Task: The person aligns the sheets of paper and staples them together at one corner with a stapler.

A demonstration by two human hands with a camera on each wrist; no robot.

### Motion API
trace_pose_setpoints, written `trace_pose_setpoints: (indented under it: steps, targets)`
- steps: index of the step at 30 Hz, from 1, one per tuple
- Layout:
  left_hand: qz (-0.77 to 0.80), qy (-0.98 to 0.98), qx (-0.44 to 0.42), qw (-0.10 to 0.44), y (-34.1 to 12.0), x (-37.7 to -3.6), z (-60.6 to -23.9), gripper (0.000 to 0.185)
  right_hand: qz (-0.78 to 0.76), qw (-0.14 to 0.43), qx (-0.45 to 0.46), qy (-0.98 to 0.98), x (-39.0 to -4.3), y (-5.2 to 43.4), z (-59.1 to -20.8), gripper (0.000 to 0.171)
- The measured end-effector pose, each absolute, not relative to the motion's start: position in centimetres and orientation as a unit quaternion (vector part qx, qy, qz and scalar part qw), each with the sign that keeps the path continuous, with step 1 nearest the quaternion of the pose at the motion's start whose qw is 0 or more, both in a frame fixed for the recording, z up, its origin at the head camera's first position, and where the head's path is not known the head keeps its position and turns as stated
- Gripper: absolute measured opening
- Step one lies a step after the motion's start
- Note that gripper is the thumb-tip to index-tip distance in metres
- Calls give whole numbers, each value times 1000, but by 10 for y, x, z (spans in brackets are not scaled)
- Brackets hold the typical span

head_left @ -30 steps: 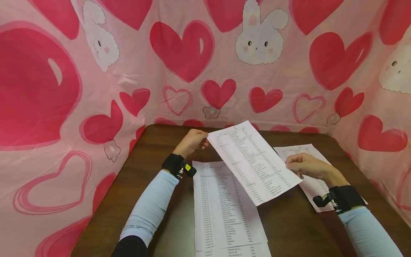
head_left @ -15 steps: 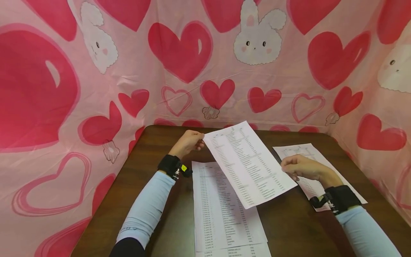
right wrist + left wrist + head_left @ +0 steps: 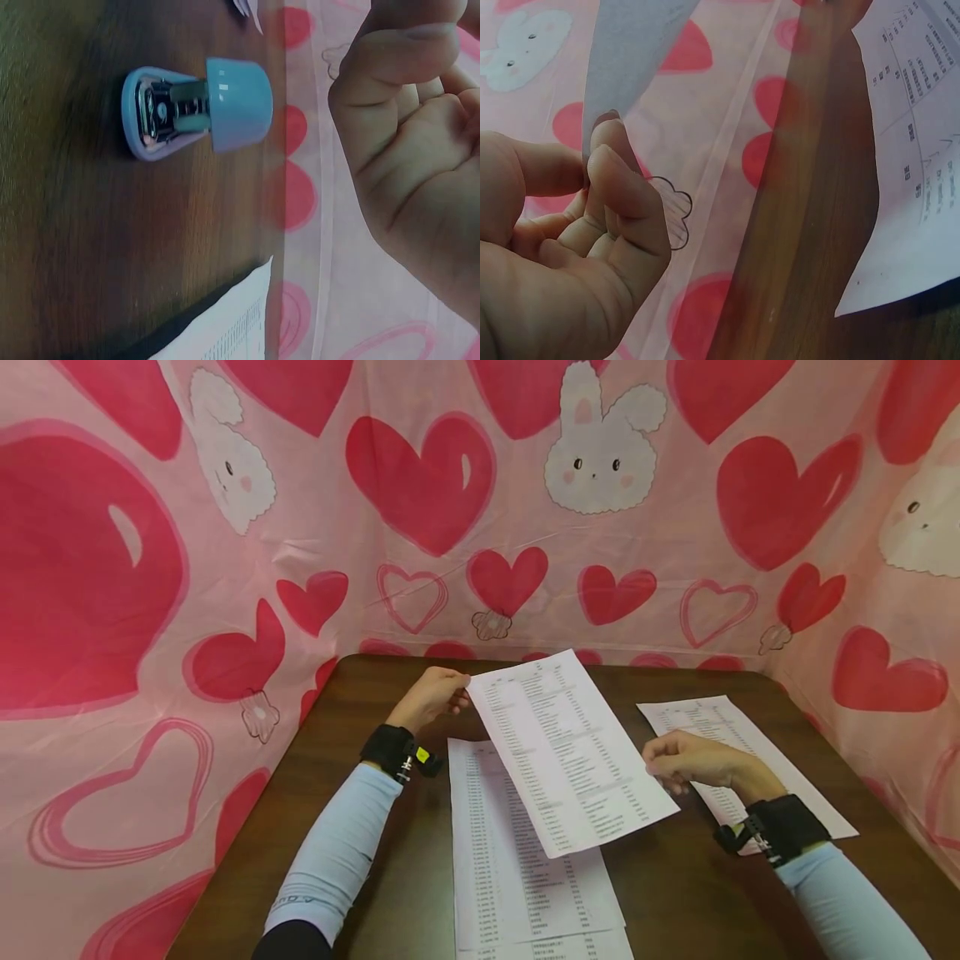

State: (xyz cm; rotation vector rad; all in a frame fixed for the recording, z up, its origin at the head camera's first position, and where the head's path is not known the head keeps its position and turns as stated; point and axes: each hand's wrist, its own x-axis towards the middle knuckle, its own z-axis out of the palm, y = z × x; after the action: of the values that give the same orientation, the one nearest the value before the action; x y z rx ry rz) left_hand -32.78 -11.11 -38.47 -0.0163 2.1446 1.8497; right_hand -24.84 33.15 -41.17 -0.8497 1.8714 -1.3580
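Note:
A printed sheet of paper (image 3: pixel 573 752) hangs tilted above the table between both hands. My left hand (image 3: pixel 431 697) pinches its upper left corner between thumb and fingers. In the left wrist view the left hand (image 3: pixel 577 232) has the sheet (image 3: pixel 630 52) rising almost edge-on from its fingertips. My right hand (image 3: pixel 701 760) grips the sheet's right edge, fingers curled; in the right wrist view that hand (image 3: pixel 420 127) shows only in part. Below the sheet lies a stack of printed pages (image 3: pixel 487 868), its upper right portion covered by the held sheet.
More printed paper (image 3: pixel 795 777) lies at the right, partly behind my right hand. A light blue stapler (image 3: pixel 240 105) stands on the wooden table (image 3: pixel 75 247) in the right wrist view; it does not show in the head view. A pink heart-patterned cloth (image 3: pixel 517 527) hangs behind the table.
Both hands have shifted slightly left and a little down, carrying the held sheet with them. The stack and the paper at the right stay in place.

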Motion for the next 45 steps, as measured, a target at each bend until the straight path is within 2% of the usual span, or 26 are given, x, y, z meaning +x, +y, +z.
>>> trace_pose_setpoints:
  steps: [5, 27, 45]
  targets:
    - [643, 750, -5, 154, -116, -328, -385, 26, -515, 330, -320, 724, -246, 326, -410, 15]
    - [619, 771, 1, 150, -124, -330, -383, 28, -513, 388, -336, 687, -235, 303, -407, 19]
    - [589, 792, 6, 159, -133, -329, -385, 31, -504, 412, -340, 679, -224, 282, -414, 16]
